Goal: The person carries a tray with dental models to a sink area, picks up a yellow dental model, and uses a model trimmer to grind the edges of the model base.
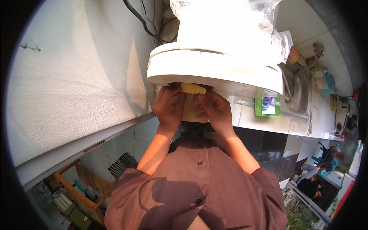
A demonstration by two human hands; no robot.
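Note:
Out from under the front lip of a large white machine [214, 66] comes a flat yellow sheet [193, 89] with a ragged near edge, dough by its look. My left hand [168, 109] pinches its left side, the fingertips partly hidden in the shade of the machine. At the opposite corner, my right hand [215, 110] has thumb and forefinger on the sheet, while its other fingers curl loosely below. Whatever part of the sheet lies further in is covered by the machine.
Clear plastic wrap [281, 44] hangs at the machine's right. A green basket [267, 106] stands on the tiled counter [251, 122], near a steel sink [299, 90]. Left is a white wall [76, 96]; a wooden rack [82, 191] stands below. Other people [311, 186] sit far right.

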